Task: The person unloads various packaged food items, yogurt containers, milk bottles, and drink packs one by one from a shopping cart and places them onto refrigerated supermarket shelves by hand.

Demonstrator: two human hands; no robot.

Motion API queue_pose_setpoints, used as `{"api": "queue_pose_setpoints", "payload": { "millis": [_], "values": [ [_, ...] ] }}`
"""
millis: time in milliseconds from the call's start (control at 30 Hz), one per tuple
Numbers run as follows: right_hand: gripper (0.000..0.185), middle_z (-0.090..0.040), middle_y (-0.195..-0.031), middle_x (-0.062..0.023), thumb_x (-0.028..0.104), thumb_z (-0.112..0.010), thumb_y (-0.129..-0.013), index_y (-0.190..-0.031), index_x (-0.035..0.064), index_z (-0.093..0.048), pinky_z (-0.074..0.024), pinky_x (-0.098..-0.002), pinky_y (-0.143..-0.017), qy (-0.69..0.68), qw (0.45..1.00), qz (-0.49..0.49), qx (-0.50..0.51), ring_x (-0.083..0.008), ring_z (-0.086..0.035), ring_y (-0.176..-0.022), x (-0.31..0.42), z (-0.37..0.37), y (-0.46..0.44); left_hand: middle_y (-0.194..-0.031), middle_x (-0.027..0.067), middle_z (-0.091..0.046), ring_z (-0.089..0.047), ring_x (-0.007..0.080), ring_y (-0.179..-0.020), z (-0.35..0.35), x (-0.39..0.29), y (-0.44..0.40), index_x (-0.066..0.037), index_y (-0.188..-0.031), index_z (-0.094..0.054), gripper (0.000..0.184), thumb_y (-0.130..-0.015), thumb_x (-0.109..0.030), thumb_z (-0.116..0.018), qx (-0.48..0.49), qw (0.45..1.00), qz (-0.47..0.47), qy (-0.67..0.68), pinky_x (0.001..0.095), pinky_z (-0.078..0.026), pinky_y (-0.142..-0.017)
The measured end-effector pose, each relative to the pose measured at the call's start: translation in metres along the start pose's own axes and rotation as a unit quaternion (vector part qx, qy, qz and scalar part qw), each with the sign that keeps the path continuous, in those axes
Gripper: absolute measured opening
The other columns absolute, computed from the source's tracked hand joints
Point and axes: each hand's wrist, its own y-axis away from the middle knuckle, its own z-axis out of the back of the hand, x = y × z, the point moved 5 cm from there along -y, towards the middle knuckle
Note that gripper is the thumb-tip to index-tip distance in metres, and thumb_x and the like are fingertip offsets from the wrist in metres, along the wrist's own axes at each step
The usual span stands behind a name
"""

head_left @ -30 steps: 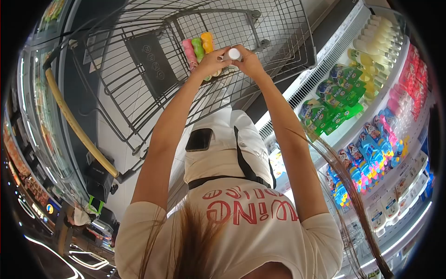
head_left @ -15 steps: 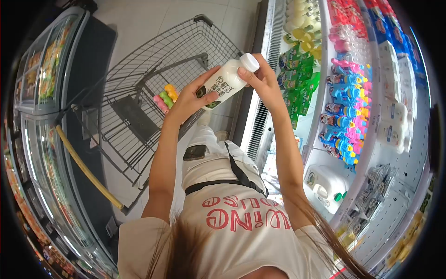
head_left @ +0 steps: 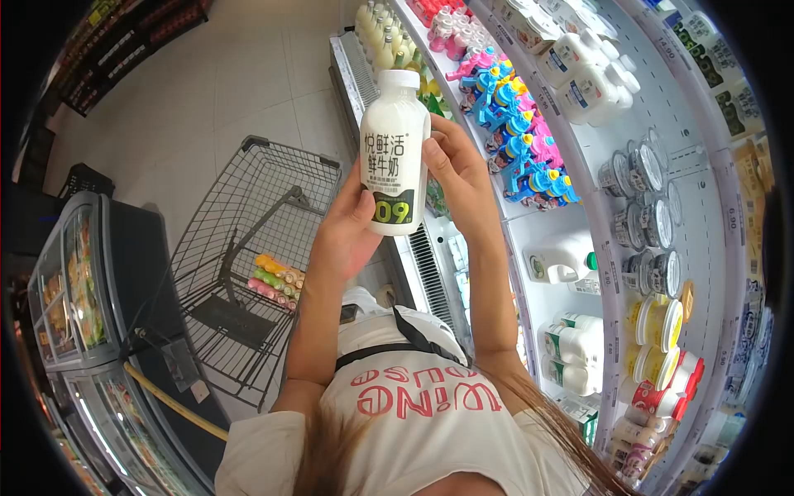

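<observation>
A white milk bottle (head_left: 389,157) with a white cap stands nearly upright in front of me, its printed label with a dark green band facing my view. My left hand (head_left: 347,227) grips it low on its left side, thumb across the front. On the bottle's right side, my right hand (head_left: 455,169) is closed with bent fingers and thumb against it. Some fingers of both hands are hidden behind the bottle. Below and left of it, a shopping cart (head_left: 240,178) holds a pack of small bottles with orange, green and pink rows (head_left: 277,279).
Refrigerated shelves (head_left: 608,281) on my right carry large milk jugs (head_left: 562,255), blue-and-pink bottles (head_left: 517,124) and clear-lidded tubs (head_left: 645,165). At left stands a glass-fronted freezer case (head_left: 78,285). Tiled floor (head_left: 248,74) stretches ahead beyond the cart.
The bottle has gone from tilted to nearly upright, and its label has turned toward me. The view has shifted, showing more floor ahead and more shelving on the right.
</observation>
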Motion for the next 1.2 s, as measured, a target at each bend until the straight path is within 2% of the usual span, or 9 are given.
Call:
{"api": "queue_pose_setpoints", "payload": {
  "millis": [100, 233, 400, 533, 667, 767, 833, 933, 1200],
  "values": [
    [0.047, -0.061, -0.114, -0.012, 0.022, -0.061, -0.092, -0.131, 0.0006, -0.047, -0.0447, -0.0325, -0.092, -0.02, 0.999, 0.015, -0.022, -0.0165, -0.057, -0.104, 0.015, 0.013, 0.019, -0.148, 0.0105, -0.033, -0.035, 0.0233, -0.135, -0.02, 0.006, -0.002, -0.003, -0.15, -0.013, 0.066, -0.097, -0.019, -0.048, 0.009, 1.0, -0.006, -0.002, 0.0415, -0.028, -0.111],
    [0.054, -0.054, -0.126, -0.0138, 0.024, -0.066, -0.09, -0.134, 0.0027, -0.043, -0.0471, -0.0348, -0.092, 0.024, 0.993, 0.113, -0.038, -0.0204, -0.057, -0.106, 0.04, 0.027, 0.043, -0.144, 0.0132, -0.038, -0.039, 0.0256, -0.132, -0.06, 0.007, -0.016, -0.003, -0.15, -0.014, 0.072, -0.095, -0.026, -0.054, 0.046, 0.99, -0.073, -0.11, 0.0427, -0.032, -0.109],
    [0.045, -0.058, -0.115, -0.0124, 0.023, -0.068, -0.087, -0.127, 0.0075, -0.055, -0.0494, -0.0342, -0.081, 0.246, 0.924, 0.217, -0.199, -0.0251, -0.058, -0.098, 0.108, 0.055, 0.071, -0.139, 0.0136, -0.04, -0.044, 0.0253, -0.126, -0.106, 0.014, -0.053, -0.003, -0.144, -0.028, 0.074, -0.085, -0.014, -0.07, 0.093, 0.978, -0.132, -0.133, 0.0413, -0.036, -0.105],
    [0.044, -0.061, -0.109, -0.0128, 0.018, -0.067, -0.087, -0.128, 0.0083, -0.057, -0.0481, -0.0334, -0.075, 0.35, 0.853, 0.254, -0.294, -0.0253, -0.057, -0.094, 0.173, 0.075, 0.075, -0.138, 0.0152, -0.041, -0.046, 0.0241, -0.122, -0.157, 0.012, -0.105, -0.003, -0.143, -0.028, 0.073, -0.084, -0.013, -0.071, 0.189, 0.936, -0.231, -0.186, 0.0387, -0.038, -0.103],
    [0.038, -0.064, -0.099, -0.0165, 0.013, -0.063, -0.088, -0.126, 0.0051, -0.058, -0.0468, -0.0308, -0.057, 0.371, 0.795, 0.318, -0.36, -0.0236, -0.059, -0.066, 0.233, 0.096, 0.04, -0.136, 0.0144, -0.044, -0.049, 0.0245, -0.12, -0.227, -0.007, -0.174, -0.004, -0.14, -0.033, 0.065, -0.086, -0.01, -0.069, 0.293, 0.905, -0.269, -0.152, 0.0371, -0.041, -0.1],
    [0.037, -0.065, -0.091, -0.0223, 0.012, -0.06, -0.089, -0.125, 0.0008, -0.057, -0.0492, -0.0373, -0.064, 0.395, 0.736, 0.388, -0.39, -0.03, -0.063, -0.065, 0.263, 0.13, -0.004, -0.13, 0.0127, -0.051, -0.053, 0.0215, -0.116, -0.262, -0.014, -0.234, -0.006, -0.143, -0.033, 0.06, -0.09, -0.009, -0.063, 0.309, 0.877, -0.315, -0.193, 0.0319, -0.047, -0.093],
    [0.043, -0.064, -0.096, -0.0171, 0.008, -0.059, -0.09, -0.13, 0.0016, -0.045, -0.0473, -0.0421, -0.076, 0.46, 0.708, 0.353, -0.403, -0.0293, -0.063, -0.087, 0.283, 0.146, -0.026, -0.125, 0.0122, -0.056, -0.056, 0.0175, -0.11, -0.278, -0.012, -0.275, -0.002, -0.138, -0.04, 0.052, -0.09, -0.005, -0.06, 0.313, 0.89, -0.276, -0.183, 0.0293, -0.046, -0.092],
    [0.037, -0.069, -0.093, -0.0145, 0.014, -0.057, -0.093, -0.128, 0.0025, -0.056, -0.0516, -0.03, -0.055, 0.442, 0.674, 0.407, -0.429, -0.016, -0.067, -0.06, 0.287, 0.182, -0.068, -0.13, 0.0122, -0.051, -0.054, 0.0171, -0.112, -0.296, -0.01, -0.313, -0.004, -0.143, -0.031, 0.056, -0.093, -0.005, -0.056, 0.377, 0.881, -0.235, -0.162, 0.0283, -0.045, -0.093],
    [0.042, -0.067, -0.087, -0.0258, 0.008, -0.052, -0.09, -0.128, -0.0092, -0.049, -0.0537, -0.037, -0.063, 0.49, 0.652, 0.331, -0.475, -0.0297, -0.069, -0.064, 0.284, 0.211, -0.116, -0.124, 0.0129, -0.058, -0.057, 0.0158, -0.11, -0.298, 0.019, -0.403, -0.005, -0.147, -0.029, 0.058, -0.094, -0.006, -0.054, 0.359, 0.877, -0.207, -0.242, 0.0274, -0.045, -0.091]
  ]
}}
